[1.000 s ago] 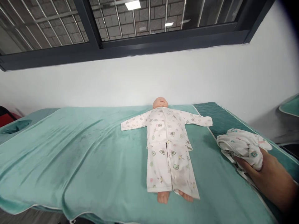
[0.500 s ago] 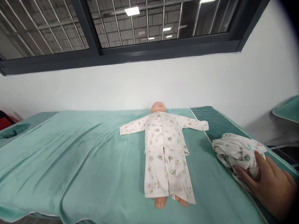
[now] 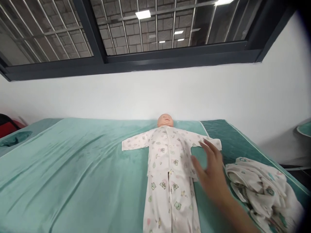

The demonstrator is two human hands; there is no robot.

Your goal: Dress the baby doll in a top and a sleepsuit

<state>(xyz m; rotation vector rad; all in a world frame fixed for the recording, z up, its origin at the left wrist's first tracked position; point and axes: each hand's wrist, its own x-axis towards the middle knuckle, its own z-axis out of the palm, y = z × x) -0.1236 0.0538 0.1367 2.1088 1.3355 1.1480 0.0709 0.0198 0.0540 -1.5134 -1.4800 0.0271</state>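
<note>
A baby doll [image 3: 165, 120] lies on its back with its head by the wall. It wears a white patterned long-sleeved top [image 3: 167, 150] and matching trousers [image 3: 159, 202]; its feet are out of the frame. My right hand [image 3: 211, 171], slightly blurred, hovers beside the doll's side, below the sleeve on the right. Its thumb and fingers are spread, and nothing is in them. To the right of that hand a crumpled white printed cloth [image 3: 264, 191] rests on the bed. My left hand is out of view.
A green velvety sheet [image 3: 85, 174] with creases covers the bed, and a darker green strip [image 3: 218, 129] runs along its right side. Behind stand a white wall [image 3: 116, 97] and a dark-framed window [image 3: 170, 58] with bars. Something red and black [image 3: 8, 126] sits at the far left.
My right hand has let go of the crumpled cloth and moved left to the doll's side. The cloth stays on the right, looser in shape. The view has tilted up slightly.
</note>
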